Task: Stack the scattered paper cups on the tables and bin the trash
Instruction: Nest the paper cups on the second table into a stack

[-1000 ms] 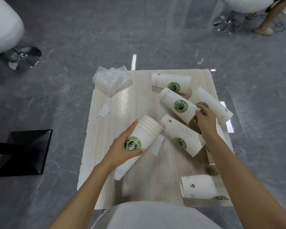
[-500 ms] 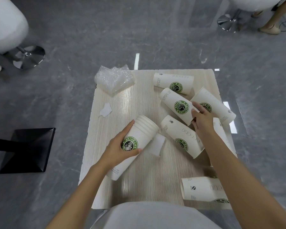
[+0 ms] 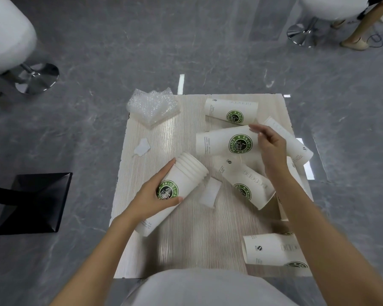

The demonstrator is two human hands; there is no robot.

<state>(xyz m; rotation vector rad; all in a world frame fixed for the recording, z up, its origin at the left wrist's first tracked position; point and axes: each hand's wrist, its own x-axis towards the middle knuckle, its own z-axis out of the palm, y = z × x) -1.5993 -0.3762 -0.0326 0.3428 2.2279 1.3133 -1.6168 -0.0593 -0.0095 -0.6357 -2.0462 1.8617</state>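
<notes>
Middle left of the table (image 3: 186,250), the left hand (image 3: 152,198) wraps thumb and fingers round a stack of cups (image 3: 186,175) that lies tilted, rims toward the upper right. Right of centre, the right hand (image 3: 272,149) grips the wide end of a single cup (image 3: 221,142), which extends leftward from the fingers. Both carry a round green badge reading "ENJOY LIFE COFFEE". Several loose cups (image 3: 245,182) lie under and beyond the right forearm, partly hidden. The arm cuts off the lower-right cup (image 3: 270,250), and its small print is unreadable. Crumpled bubble wrap (image 3: 152,106) sits at the table's upper left corner.
</notes>
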